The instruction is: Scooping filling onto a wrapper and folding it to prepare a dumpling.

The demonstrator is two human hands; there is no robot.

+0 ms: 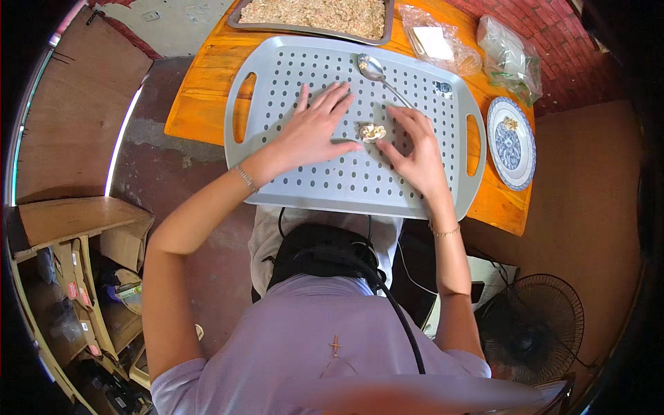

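Note:
A small pleated dumpling-like piece (372, 133) sits on the grey perforated plastic tray (332, 199), between my two hands. My left hand (317, 124) lies over the tray, palm down with fingers spread, its thumb pointing toward the piece. To the right, my right hand (416, 145) has its fingers curved and apart. Its thumb tip is right beside the piece; whether they touch I cannot tell. Beyond my right fingertips a metal spoon (371, 67) rests with food bits in its bowl, its handle end by those fingers.
A dark baking pan (311, 28) of minced filling stands at the tray's far side on the wooden table (199, 104). Clear plastic bags, one with white square wrappers (433, 42), another bag (506, 52), and a blue-patterned plate (511, 155) sit right. An electric fan (531, 329) stands lower right.

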